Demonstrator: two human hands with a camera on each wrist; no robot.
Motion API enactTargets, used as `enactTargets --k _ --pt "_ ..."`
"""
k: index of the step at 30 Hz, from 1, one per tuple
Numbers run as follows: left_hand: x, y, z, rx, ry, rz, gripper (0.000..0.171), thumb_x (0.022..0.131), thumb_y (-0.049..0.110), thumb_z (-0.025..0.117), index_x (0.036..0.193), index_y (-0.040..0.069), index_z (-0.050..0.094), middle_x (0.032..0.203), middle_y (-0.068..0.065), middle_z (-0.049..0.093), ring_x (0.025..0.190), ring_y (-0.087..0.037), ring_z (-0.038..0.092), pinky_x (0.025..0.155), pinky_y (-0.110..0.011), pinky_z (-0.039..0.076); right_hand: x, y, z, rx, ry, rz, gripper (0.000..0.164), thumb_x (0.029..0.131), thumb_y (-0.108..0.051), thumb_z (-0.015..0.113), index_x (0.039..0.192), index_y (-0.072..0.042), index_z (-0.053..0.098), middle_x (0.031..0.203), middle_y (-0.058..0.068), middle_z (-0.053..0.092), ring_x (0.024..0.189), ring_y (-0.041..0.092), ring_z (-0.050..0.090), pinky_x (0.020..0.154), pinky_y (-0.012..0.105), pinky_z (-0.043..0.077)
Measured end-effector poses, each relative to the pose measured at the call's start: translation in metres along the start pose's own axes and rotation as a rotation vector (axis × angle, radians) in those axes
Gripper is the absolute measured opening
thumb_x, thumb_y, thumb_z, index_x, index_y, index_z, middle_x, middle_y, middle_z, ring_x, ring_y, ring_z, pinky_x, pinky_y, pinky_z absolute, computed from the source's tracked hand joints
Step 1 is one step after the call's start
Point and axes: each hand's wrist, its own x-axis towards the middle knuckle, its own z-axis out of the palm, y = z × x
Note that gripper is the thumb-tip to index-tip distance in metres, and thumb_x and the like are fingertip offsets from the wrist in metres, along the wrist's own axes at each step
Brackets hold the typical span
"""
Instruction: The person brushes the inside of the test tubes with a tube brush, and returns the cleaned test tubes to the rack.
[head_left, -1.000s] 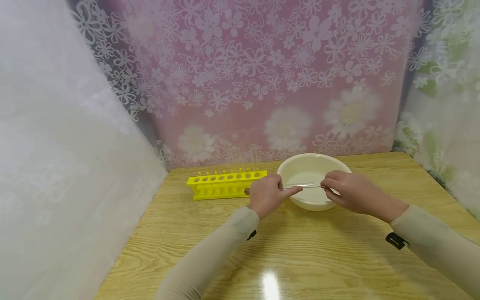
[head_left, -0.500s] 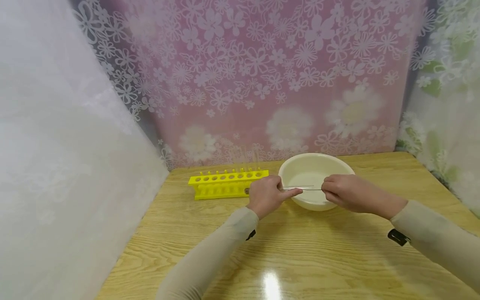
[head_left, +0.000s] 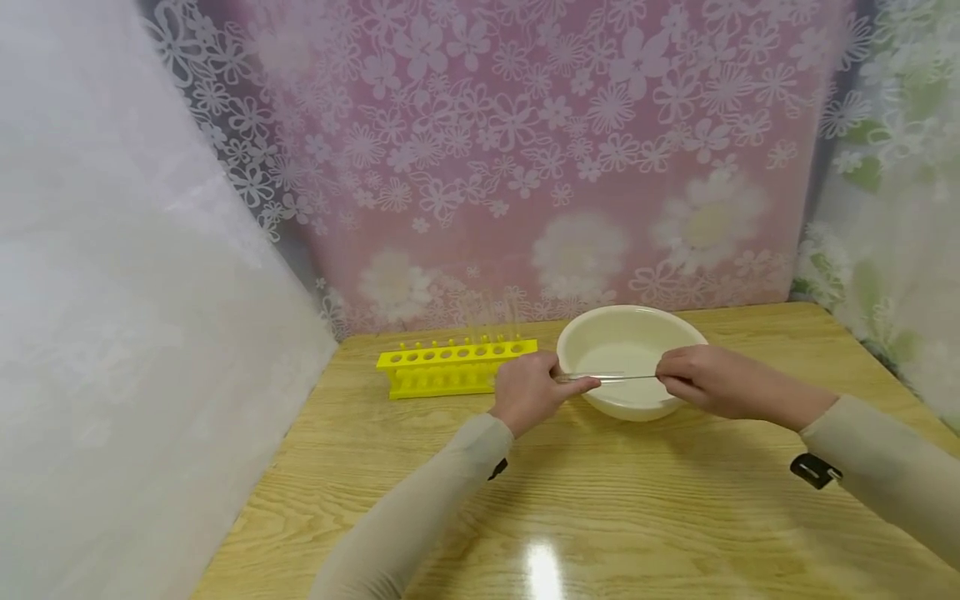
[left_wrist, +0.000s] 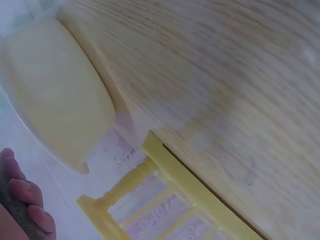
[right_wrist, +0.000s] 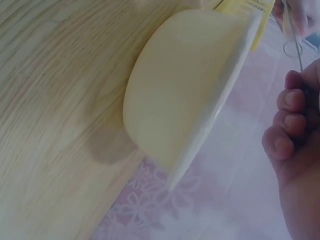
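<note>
My left hand (head_left: 528,386) grips a clear glass test tube (head_left: 609,374) held level, with its open end over the cream basin (head_left: 628,410). A thin wire-handled test tube brush (head_left: 642,377) runs into the tube's mouth, and my right hand (head_left: 711,382) pinches the wire's outer end. In the right wrist view the wire (right_wrist: 296,40) passes through the round glass mouth. Dark bristles (left_wrist: 20,215) show behind my curled left fingers in the left wrist view. My left hand covers most of the tube.
Left of the basin stands a yellow test tube rack (head_left: 450,357), with several clear tubes (head_left: 489,318) upright at its right end. Both are near the back of the wooden table (head_left: 600,500). A pink flowered curtain (head_left: 465,167) hangs behind.
My right hand has moved slightly right, away from the left, so more wire shows outside the tube. The dark bristle end seen left of my left hand earlier is no longer visible there.
</note>
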Motion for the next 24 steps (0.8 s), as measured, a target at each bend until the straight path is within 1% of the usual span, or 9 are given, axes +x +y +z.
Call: enactTargets --k 3,6,8,9,12,14,19,24 --pt "-0.002 -0.009 -0.002 -0.02 -0.006 -0.019 0.064 0.079 0.085 0.055 0.059 0.024 0.046 0.051 0.01 0.04 0.042 -0.006 0.038 0.039 -0.024 0.024 -0.009 0.005 -0.007 0.01 -0.005 0.04 0.026 0.091 0.002 0.069 0.085 -0.023 0.063 0.079 -0.023 0.046 0.065 -0.009 0.034 0.061 0.019 0.035" --pt "-0.004 -0.019 -0.005 -0.017 -0.003 -0.043 0.068 0.078 0.086 0.053 0.057 0.022 0.043 0.049 0.008 0.035 0.04 -0.008 0.034 0.04 -0.024 0.019 -0.02 0.01 -0.015 0.016 -0.007 0.076 0.028 0.091 0.002 0.068 0.085 -0.025 0.062 0.077 -0.025 0.042 0.064 -0.009 0.032 0.06 0.019 0.034" --pt "-0.005 -0.024 -0.006 0.001 0.007 -0.041 0.069 0.078 0.087 0.051 0.056 0.022 0.043 0.048 0.007 0.036 0.039 -0.009 0.034 0.04 -0.024 0.018 -0.026 0.013 -0.019 0.02 -0.007 0.097 0.028 0.091 0.002 0.068 0.086 -0.025 0.063 0.077 -0.025 0.043 0.063 -0.009 0.033 0.06 0.019 0.033" --pt "-0.005 -0.025 -0.006 0.001 0.013 -0.035 0.069 0.078 0.087 0.051 0.056 0.023 0.045 0.047 0.008 0.037 0.039 -0.009 0.035 0.039 -0.024 0.018 -0.028 0.015 -0.021 0.023 -0.009 0.107 0.028 0.091 0.002 0.068 0.088 -0.025 0.064 0.078 -0.025 0.045 0.064 -0.01 0.034 0.06 0.019 0.034" --pt "-0.003 -0.025 -0.006 0.013 0.022 -0.012 0.068 0.079 0.089 0.048 0.056 0.024 0.047 0.047 0.009 0.04 0.038 -0.008 0.037 0.038 -0.024 0.018 -0.033 0.02 -0.023 0.028 -0.024 0.141 0.024 0.092 0.0 0.068 0.093 -0.024 0.069 0.083 -0.023 0.054 0.067 -0.01 0.038 0.06 0.019 0.036" --pt "-0.002 -0.023 -0.005 0.008 0.015 -0.02 0.068 0.078 0.089 0.049 0.056 0.024 0.048 0.047 0.009 0.042 0.038 -0.008 0.038 0.038 -0.024 0.019 -0.036 0.022 -0.024 0.032 -0.032 0.167 0.022 0.093 -0.001 0.068 0.097 -0.022 0.071 0.088 -0.019 0.06 0.07 -0.01 0.041 0.061 0.02 0.038" --pt "0.001 -0.018 -0.005 0.006 -0.012 -0.035 0.067 0.077 0.09 0.048 0.058 0.026 0.05 0.047 0.01 0.044 0.038 -0.007 0.04 0.036 -0.024 0.022 -0.043 0.025 -0.027 0.058 -0.044 0.235 0.019 0.095 -0.001 0.065 0.102 -0.017 0.073 0.093 -0.013 0.064 0.072 -0.009 0.045 0.061 0.022 0.04" --pt "0.005 -0.015 -0.003 0.024 0.0 -0.021 0.067 0.078 0.09 0.047 0.058 0.026 0.048 0.048 0.01 0.043 0.038 -0.007 0.039 0.036 -0.024 0.022 -0.049 0.028 -0.03 0.074 -0.028 0.267 0.021 0.094 0.001 0.065 0.106 -0.014 0.074 0.097 -0.01 0.068 0.074 -0.009 0.049 0.06 0.022 0.041"
